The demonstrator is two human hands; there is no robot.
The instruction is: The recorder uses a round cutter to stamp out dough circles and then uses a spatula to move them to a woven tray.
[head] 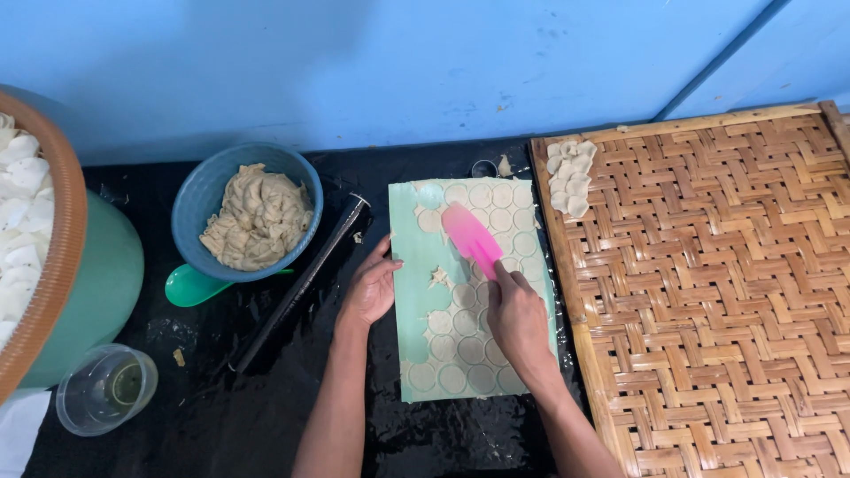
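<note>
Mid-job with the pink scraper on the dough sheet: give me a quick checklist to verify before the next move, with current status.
1. Right hand grips the pink scraper: ok.
2. Scraper blade lies on the green mat among the cut dough circles: ok.
3. Left hand steadies the mat's left edge: ok.
4. Woven bamboo tray beside the mat has bare room; a few lifted circles sit at its far corner: ok.
5. Circles loosened from the mat: cannot tell.

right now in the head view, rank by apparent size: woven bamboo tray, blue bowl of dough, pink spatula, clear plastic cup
1. woven bamboo tray, cut off by the frame
2. blue bowl of dough
3. clear plastic cup
4. pink spatula, partly hidden in the right hand; its place against the cup is unsure
</note>
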